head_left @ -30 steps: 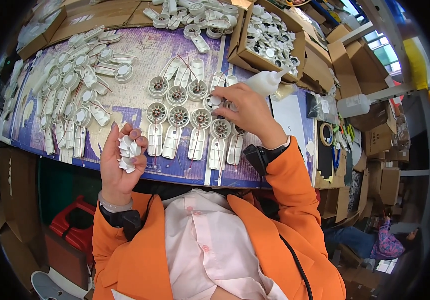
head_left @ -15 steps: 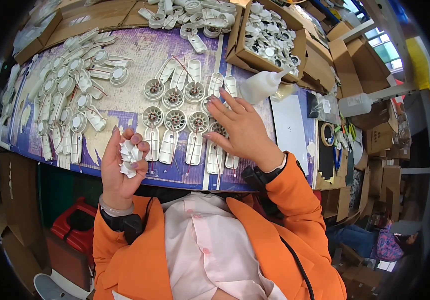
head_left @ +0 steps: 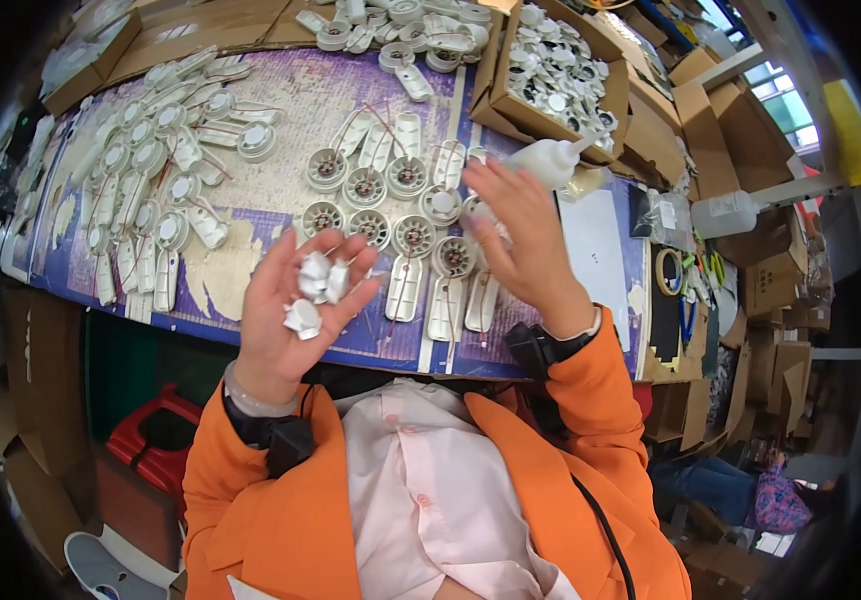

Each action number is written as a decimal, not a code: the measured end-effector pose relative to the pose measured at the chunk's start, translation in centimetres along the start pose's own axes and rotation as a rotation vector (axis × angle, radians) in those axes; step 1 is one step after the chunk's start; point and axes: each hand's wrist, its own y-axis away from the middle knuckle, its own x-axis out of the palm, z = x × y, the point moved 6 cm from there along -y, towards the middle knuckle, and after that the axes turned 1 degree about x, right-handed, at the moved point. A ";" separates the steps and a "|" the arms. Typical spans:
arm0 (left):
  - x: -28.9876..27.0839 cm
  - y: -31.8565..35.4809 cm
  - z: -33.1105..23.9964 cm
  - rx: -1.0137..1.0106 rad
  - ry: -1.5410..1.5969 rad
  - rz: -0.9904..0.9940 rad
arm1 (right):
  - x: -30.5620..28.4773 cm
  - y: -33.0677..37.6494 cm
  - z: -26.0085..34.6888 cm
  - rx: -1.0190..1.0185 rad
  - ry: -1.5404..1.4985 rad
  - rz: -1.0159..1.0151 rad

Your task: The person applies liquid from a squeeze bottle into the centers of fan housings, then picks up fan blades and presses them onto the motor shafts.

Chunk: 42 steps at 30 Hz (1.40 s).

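My left hand (head_left: 301, 310) is palm up with curled fingers, cradling several small white angular pieces (head_left: 321, 278). Stretched-out fingers of my right hand (head_left: 531, 235) reach over the right end of the rows of handled round white housings. Its fingertips are at a housing (head_left: 473, 208) that they partly cover; whether they press on it cannot be seen. Left of them, one housing (head_left: 441, 204) has a white disc in its middle. Other housings, such as this one (head_left: 414, 236), show a ribbed ring with a metallic centre and thin red wires. My left hand hides some handles.
More white housings with discs (head_left: 149, 155) lie piled at the left, others (head_left: 416, 45) at the back. A cardboard box (head_left: 546, 115) of small white pieces stands back right, beside a white squeeze bottle (head_left: 549, 162). Tape (head_left: 668, 271) and pliers lie far right.
My right hand has moved right along the row, uncovering a housing with a white disc. My left hand has opened wider and moved right, showing the white pieces; the view has shifted slightly.
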 end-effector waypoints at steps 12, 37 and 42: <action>2.1 -1.9 2.4 -0.069 0.045 0.111 | -0.5 -1.0 7.1 -0.109 -0.164 0.002; 3.1 -1.9 3.4 -0.093 0.059 0.109 | 2.9 1.1 1.4 0.464 -1.523 0.116; 1.8 -1.6 3.0 -0.113 0.089 0.103 | 3.2 1.2 0.7 0.564 -1.605 0.084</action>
